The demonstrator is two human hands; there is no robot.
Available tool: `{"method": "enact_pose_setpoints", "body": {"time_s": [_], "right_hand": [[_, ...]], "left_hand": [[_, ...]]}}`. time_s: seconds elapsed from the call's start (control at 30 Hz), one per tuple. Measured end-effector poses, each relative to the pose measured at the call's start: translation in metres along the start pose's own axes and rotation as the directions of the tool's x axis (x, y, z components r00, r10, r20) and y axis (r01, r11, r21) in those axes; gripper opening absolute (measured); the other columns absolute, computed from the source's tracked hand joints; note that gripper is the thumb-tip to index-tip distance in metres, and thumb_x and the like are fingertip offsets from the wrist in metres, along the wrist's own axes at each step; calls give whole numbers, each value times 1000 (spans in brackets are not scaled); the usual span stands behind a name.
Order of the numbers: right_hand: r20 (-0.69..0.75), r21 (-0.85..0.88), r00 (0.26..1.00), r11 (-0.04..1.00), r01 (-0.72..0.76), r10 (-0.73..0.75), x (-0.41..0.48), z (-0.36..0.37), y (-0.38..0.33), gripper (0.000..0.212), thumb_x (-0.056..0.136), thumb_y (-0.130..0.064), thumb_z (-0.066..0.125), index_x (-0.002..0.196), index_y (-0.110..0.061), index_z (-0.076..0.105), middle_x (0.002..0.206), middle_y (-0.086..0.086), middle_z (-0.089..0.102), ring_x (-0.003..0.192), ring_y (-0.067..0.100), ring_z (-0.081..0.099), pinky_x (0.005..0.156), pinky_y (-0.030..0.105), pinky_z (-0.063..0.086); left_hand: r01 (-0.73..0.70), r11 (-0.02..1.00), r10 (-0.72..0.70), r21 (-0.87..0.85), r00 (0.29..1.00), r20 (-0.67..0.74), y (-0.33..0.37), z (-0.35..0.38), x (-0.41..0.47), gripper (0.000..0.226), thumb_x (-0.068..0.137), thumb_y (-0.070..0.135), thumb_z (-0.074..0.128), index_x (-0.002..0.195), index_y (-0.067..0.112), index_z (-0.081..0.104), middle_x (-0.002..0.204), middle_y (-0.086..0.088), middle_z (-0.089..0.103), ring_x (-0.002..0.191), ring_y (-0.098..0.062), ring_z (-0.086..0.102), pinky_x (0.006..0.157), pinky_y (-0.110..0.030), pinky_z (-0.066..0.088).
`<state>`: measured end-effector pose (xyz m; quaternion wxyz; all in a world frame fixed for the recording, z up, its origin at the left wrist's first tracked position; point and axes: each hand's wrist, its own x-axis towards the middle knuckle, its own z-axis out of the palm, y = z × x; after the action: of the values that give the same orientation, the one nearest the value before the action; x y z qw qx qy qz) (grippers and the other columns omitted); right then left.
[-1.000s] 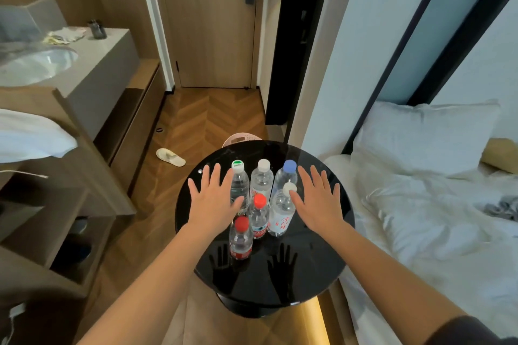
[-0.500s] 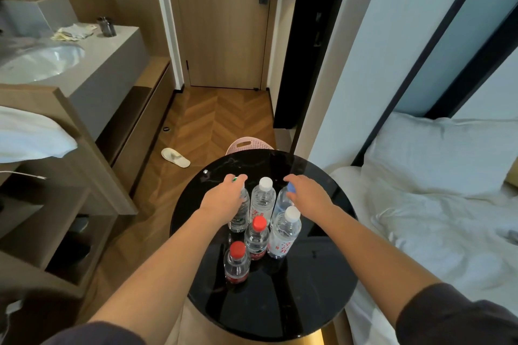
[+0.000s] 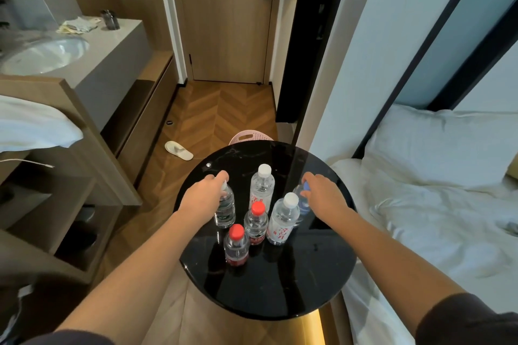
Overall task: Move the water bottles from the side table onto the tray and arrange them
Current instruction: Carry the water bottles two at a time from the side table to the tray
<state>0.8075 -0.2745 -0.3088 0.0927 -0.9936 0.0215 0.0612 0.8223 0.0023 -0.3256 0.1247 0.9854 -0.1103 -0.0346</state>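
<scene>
On the black side table [image 3: 266, 288], the left hand [image 3: 206, 196] grips the leftmost bottle [image 3: 225, 210] by its top, the right hand [image 3: 322, 193] the blue-capped bottle [image 3: 304, 206]; four bottles [image 3: 255, 224] stand between.

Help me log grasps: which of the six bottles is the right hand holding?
The blue-capped bottle at the group's right edge; the right hand grips its top. No other shows a blue cap, and the left hand holds the leftmost bottle.

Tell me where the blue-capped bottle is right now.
Head view: the blue-capped bottle is at the right of the round black table, its cap gripped by the right hand, just behind and right of the nearer white-capped bottle.
</scene>
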Motion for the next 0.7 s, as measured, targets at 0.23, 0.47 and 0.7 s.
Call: {"method": "enact_pose_setpoints", "body": {"time_s": [0.23, 0.47, 0.7], "right_hand": [[22, -47, 999, 998, -29, 30, -44, 3, 12, 19, 97, -22, 56, 114, -14, 53, 95, 6, 57, 82, 23, 58, 73, 33, 49], [49, -5, 996, 998, 69, -68, -89, 16, -9, 19, 95, -25, 59, 111, -15, 54, 98, 7, 64, 85, 22, 62, 79, 36, 54], [97, 40, 981, 985, 167, -170, -108, 25, -36, 18, 93, -24, 61, 109, -17, 55, 101, 6, 64, 90, 23, 62, 84, 41, 54]], "left_hand": [[40, 999, -40, 10, 999, -37, -14, 1, -52, 29, 95, 19, 57, 117, 26, 39, 97, 1, 55, 74, -18, 58, 61, -29, 45], [44, 999, -44, 5, 999, -10, -3, 15, -108, 31, 95, 19, 56, 119, 28, 38, 101, 1, 55, 74, -18, 59, 61, -28, 46], [13, 999, -11, -48, 999, 40, 9, 19, -140, 29, 97, 20, 52, 121, 30, 38, 104, 2, 53, 77, -19, 58, 68, -31, 51]]}}
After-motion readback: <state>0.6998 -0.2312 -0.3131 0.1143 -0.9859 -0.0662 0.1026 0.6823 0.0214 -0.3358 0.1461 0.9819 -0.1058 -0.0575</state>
